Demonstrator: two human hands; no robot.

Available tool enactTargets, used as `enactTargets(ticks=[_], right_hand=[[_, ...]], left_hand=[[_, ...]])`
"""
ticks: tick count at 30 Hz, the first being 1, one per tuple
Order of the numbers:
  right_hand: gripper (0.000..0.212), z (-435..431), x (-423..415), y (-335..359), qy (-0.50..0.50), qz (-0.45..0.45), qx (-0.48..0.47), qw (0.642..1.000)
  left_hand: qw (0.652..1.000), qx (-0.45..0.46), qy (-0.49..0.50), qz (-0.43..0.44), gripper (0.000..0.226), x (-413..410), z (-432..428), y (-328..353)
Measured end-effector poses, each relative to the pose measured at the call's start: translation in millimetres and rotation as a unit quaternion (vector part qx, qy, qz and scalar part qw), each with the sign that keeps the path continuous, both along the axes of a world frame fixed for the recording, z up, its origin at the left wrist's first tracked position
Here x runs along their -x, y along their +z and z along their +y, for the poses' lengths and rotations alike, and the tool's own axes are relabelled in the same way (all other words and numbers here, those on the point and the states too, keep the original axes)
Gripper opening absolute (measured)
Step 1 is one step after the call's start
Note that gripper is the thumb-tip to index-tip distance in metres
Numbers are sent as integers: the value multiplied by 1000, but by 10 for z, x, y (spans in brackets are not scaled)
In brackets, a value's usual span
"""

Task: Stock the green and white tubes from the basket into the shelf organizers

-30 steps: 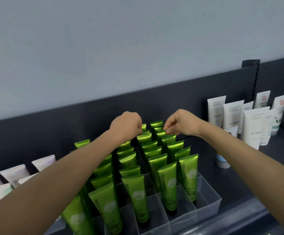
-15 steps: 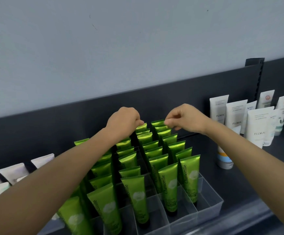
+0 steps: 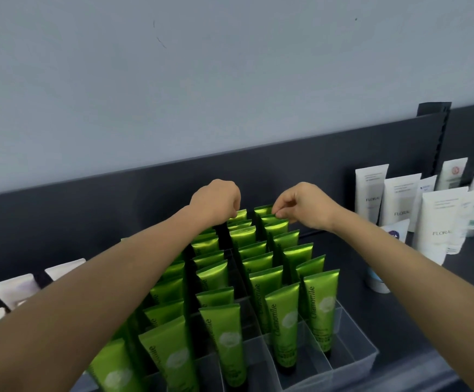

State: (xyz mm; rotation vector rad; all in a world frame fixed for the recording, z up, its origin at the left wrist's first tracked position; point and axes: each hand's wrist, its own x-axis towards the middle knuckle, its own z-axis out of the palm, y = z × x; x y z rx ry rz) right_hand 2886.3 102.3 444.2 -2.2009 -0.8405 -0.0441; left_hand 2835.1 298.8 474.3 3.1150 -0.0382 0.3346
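Head view: the green tubes (image 3: 283, 321) stand upright, long axes vertical, in rows inside the clear organizer (image 3: 354, 360) on the dark shelf (image 3: 416, 312). Both hands reach to the far end of the rows, so most tubes lie nearer than the hands. The right hand (image 3: 303, 206) pinches the crimped top of a far tube in the right row. The left hand (image 3: 216, 202) curls over a far tube top one row left; I cannot tell if it grips. White tubes (image 3: 439, 222) stand well to the right. The basket is out of view.

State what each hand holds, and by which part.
Right hand pinches a rear green tube by its crimped top. Left hand curls over another tube; hold hidden.
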Motion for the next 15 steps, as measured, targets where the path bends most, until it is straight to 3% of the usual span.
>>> enactTargets(ticks=[2,7,15], right_hand=[[14,0,-14,-10,3,-2,-2,1000],[14,9,-19,-5,10,9,-12,1000],[12,-7,-73,51,28,10,23,999]], left_hand=[[1000,2,2,0,6,-4,1,-8],[999,31,14,-41,28,67,29,38],[995,37,29,-84,34,335,157,182]])
